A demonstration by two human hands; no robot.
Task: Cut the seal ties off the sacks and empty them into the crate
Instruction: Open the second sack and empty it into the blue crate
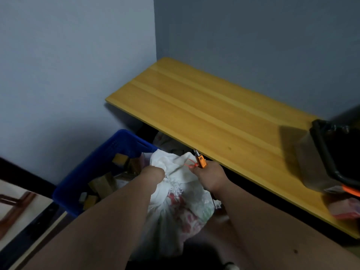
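- Sack (181,203), white with red and green shapes showing through, standing between two bare forearms, low in the middle of the head view.
- Bunching the sack's gathered neck in a clenched left hand (153,173), fingers buried in the cloth.
- Gripping orange-handled cutters (200,159) in the right hand (209,177), fingers curled round the handles, metal tip pointing up and away.
- Lying across the white cloth just beside the cutters' handles: a thin red tie (190,165), touching the sack near the right hand; too small and blurred for telling whether looped, cut or between the blades.
- Sitting immediately left of the sack, against the pale wall: a blue crate (101,158), holding several tan and brown blocks (103,185).
- Overlapping the crate's near right edge: the sack's top and the left forearm.
- Running from the corner of the walls toward the right: a yellow wooden bench (214,114), its near edge just beyond the cutters.
- Resting on the bench's far right end: a dark bin (335,152), blurred, with orange and red items (346,207) below it at the frame edge.
- Showing at lower left: pale floor and a brown wooden frame (13,203).
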